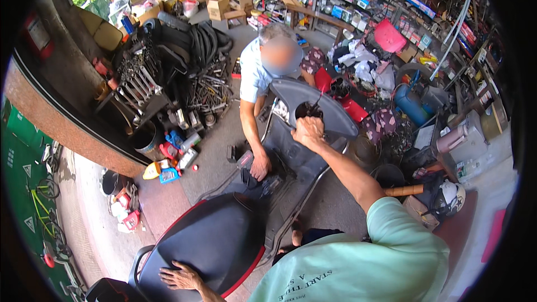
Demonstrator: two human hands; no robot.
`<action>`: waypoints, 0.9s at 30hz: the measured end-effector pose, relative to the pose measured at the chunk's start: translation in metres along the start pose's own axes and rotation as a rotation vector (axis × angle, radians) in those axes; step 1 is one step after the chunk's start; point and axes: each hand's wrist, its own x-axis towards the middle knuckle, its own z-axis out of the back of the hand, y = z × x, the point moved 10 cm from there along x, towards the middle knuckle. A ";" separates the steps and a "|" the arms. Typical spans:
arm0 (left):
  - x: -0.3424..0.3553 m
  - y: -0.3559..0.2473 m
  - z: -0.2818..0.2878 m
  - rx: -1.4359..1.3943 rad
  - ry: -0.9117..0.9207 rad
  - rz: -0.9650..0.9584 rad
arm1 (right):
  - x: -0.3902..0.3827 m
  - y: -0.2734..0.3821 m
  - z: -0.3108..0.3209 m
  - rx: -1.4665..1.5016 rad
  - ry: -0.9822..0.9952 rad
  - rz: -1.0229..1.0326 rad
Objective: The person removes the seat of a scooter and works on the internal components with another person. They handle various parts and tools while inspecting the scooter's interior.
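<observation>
Left hand (182, 277) rests spread on the rounded black seat (207, 237); right hand (309, 132) curls at the grey plastic panel (340, 114), grip unclear.

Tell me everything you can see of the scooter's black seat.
The seat is broad, black and smooth, its cover looking like vinyl or leather with a soft sheen. It slants across the lower left of the view, top side up. Red trim runs along both its long edges, and a dark grab rail curves beside its lower-left end. The person's left hand lies on top, fingers spread. Whether it is latched cannot be told.
</observation>
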 end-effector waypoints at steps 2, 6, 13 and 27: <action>-0.001 0.005 0.001 -0.009 0.006 0.028 | 0.001 0.004 0.000 0.009 0.016 0.015; 0.000 0.000 0.003 -0.042 0.035 0.006 | -0.002 0.002 -0.002 -0.005 -0.008 0.009; 0.000 0.001 0.019 -0.131 0.047 0.026 | -0.004 0.004 0.001 0.005 -0.082 -0.003; 0.002 0.013 -0.004 -0.237 0.004 -0.005 | -0.008 0.007 0.002 -0.015 -0.076 0.026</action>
